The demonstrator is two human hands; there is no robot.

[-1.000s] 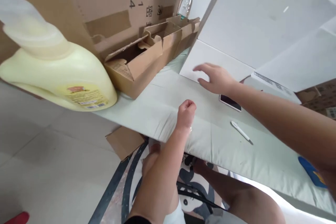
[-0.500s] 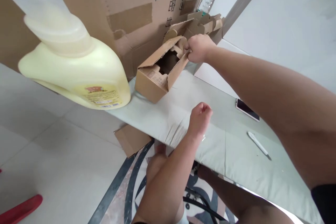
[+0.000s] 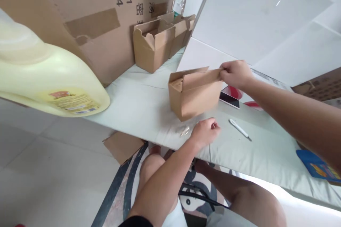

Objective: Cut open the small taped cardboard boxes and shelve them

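Observation:
A small brown cardboard box (image 3: pixel 195 94) stands on the pale table (image 3: pixel 138 106) in front of me, its lid flap up. My right hand (image 3: pixel 234 73) pinches the right end of that flap. My left hand (image 3: pixel 205 133) rests closed on the table just below the box, fingers curled over something small I cannot make out. A small clear item (image 3: pixel 184 131) lies on the table just left of my left hand.
More folded small boxes (image 3: pixel 154 44) stand at the back against a large printed carton (image 3: pixel 87 17). A big yellow bottle (image 3: pixel 50 81) lies at the left. A phone (image 3: pixel 229 101), a white pen-like tool (image 3: pixel 239 128), a blue item (image 3: pixel 317 166) and white boards (image 3: pixel 255 21) are to the right.
My right hand took a small box from the row at the back and brought it to the table's middle. My left hand stayed closed near the front edge.

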